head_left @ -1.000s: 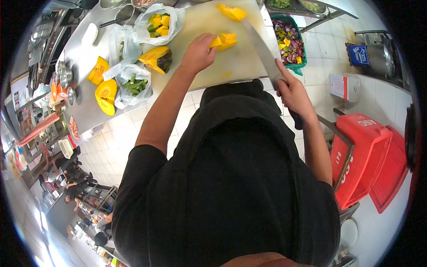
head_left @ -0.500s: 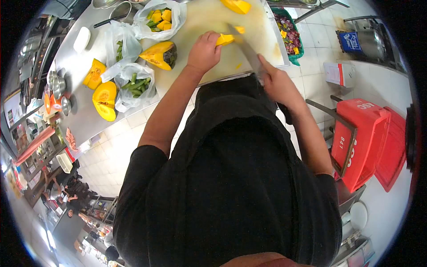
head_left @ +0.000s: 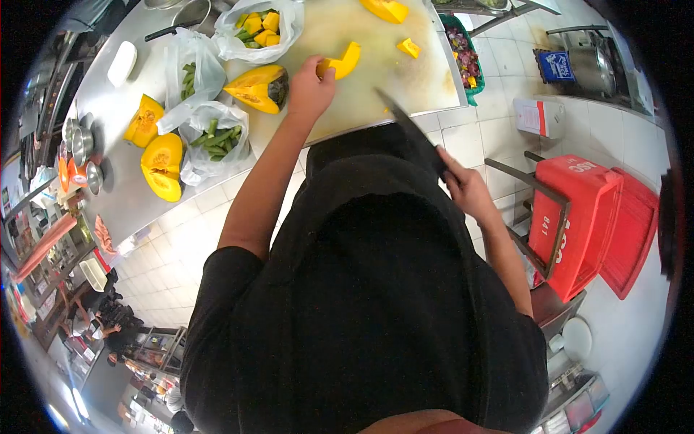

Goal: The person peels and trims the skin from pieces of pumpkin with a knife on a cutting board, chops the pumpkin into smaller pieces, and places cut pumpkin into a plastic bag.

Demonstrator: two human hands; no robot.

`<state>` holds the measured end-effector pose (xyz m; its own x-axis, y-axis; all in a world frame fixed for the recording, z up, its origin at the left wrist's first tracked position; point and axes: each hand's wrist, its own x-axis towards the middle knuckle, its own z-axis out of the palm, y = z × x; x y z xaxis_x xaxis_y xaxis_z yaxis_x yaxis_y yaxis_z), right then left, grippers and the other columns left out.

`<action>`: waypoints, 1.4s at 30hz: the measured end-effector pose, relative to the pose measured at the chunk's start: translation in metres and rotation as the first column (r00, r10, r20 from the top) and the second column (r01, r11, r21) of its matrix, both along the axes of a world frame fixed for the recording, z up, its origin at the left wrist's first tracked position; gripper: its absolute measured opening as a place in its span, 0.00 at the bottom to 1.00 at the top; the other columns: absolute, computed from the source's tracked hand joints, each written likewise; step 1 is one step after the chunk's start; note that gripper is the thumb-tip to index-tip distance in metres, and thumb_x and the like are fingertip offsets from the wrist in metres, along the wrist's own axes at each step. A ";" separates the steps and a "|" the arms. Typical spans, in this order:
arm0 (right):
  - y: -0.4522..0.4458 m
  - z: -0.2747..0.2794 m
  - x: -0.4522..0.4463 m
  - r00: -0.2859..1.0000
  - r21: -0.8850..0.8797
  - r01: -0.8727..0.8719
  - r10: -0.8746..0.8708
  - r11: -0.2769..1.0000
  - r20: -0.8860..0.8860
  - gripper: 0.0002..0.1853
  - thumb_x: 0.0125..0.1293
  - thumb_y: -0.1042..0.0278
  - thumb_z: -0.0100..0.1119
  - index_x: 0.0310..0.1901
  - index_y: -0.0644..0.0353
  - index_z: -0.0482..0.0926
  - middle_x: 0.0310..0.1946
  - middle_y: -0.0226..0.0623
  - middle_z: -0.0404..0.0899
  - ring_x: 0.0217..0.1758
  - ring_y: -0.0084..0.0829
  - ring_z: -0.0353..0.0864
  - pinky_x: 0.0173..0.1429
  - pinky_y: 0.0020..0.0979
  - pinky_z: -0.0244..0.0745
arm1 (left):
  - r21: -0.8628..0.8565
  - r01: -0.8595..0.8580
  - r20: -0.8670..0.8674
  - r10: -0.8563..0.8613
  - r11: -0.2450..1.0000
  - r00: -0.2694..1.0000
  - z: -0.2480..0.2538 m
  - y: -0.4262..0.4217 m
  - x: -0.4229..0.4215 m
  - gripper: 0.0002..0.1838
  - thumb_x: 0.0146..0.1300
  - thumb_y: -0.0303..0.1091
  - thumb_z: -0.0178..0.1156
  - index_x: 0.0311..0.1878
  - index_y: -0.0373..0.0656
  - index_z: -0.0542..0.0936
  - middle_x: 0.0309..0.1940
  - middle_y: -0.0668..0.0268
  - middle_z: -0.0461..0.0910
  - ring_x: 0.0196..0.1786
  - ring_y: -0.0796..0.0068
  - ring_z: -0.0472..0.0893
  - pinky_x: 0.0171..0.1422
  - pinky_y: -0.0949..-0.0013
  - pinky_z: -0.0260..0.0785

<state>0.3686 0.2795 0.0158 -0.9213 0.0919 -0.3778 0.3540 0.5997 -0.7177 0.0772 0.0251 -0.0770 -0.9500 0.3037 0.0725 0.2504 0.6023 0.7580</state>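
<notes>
Though pumpkin wedge (head_left: 253, 88) nearby (bags (head_left: 205, 61) beyond), hands (head_left: 312, 91) (head_left: 468, 189) tight round slice (head_left: 347, 62) left, knife (head_left: 414, 135) right.

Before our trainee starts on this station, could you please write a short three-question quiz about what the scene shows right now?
1. What does the left hand hold? A) a spoon; B) a curved pumpkin piece; C) a steel bowl.
2. True or false: the knife in the right hand is apart from the small pumpkin chunk on the cutting board.
3. How many large pumpkin pieces lie on the steel table, left of the plastic bags?

Key: 1. B; 2. True; 3. Two.
</notes>
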 end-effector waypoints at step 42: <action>0.084 -0.062 -0.212 0.891 0.246 -0.439 0.454 0.864 -0.006 0.39 0.70 0.71 0.49 0.81 0.33 0.53 0.44 0.60 0.85 0.48 0.57 0.87 0.49 0.54 0.82 | -0.021 -0.184 0.180 0.185 0.983 0.966 -0.028 0.045 -0.014 0.18 0.74 0.39 0.58 0.60 0.40 0.84 0.47 0.48 0.86 0.44 0.57 0.86 0.52 0.60 0.78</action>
<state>0.1566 0.3635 -0.0458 -0.9055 -0.2569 -0.3378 -0.0316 0.8345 -0.5500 0.0632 0.0704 -0.1055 -0.9868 0.1219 -0.1064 -0.0062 0.6286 0.7777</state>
